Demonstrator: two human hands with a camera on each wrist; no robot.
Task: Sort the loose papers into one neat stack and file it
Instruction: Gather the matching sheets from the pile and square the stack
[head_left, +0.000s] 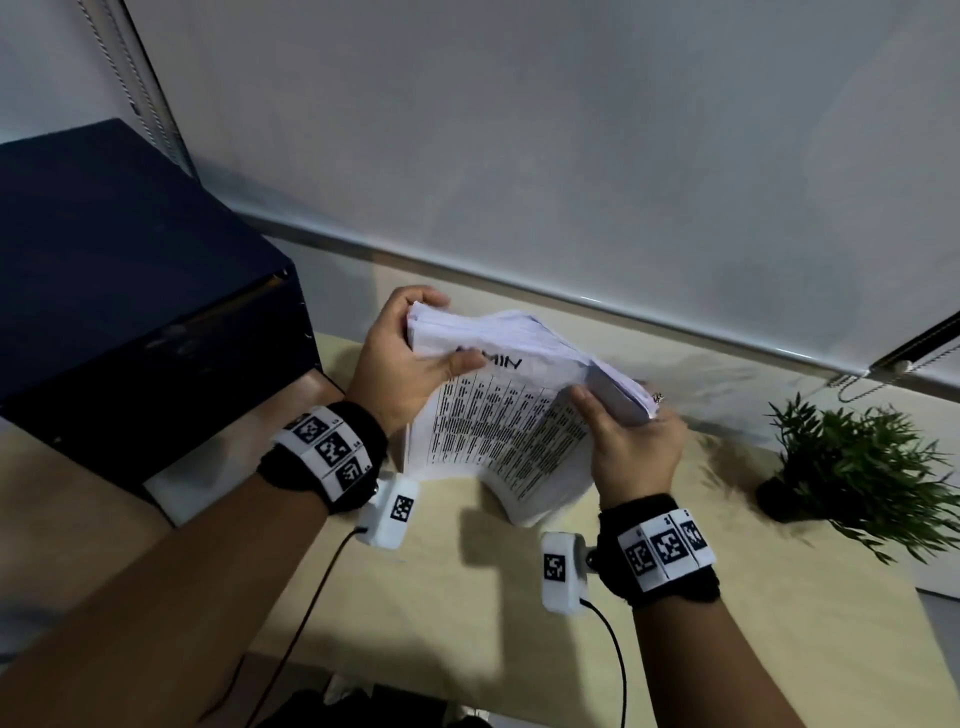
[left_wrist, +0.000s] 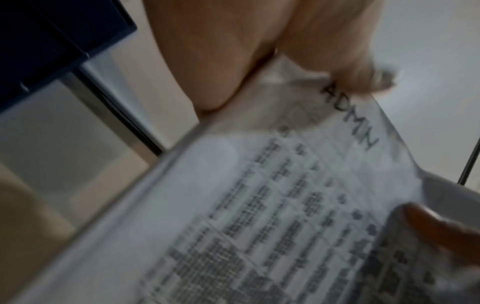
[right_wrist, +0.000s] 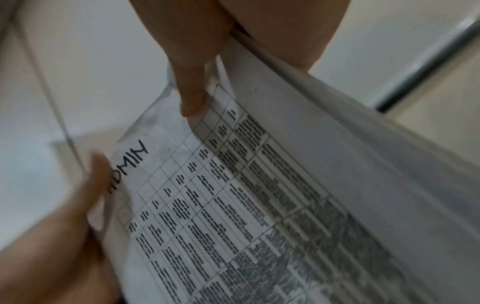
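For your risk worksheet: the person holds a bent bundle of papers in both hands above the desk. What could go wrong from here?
1. The paper stack sags and fans between the left hand and right hand; loose sheets might slip out.
2. The bend may crease the top sheet marked ADMIN.
3. The potted plant stands close on the right; a wide swing could perhaps knock it.

The room is dim and the colors look gray. Dark shadows lie on the counter (head_left: 467, 597) under the arms. Both wrist pictures are blurry, so the small print is smudged. Straight lines bend near the head picture's edges.
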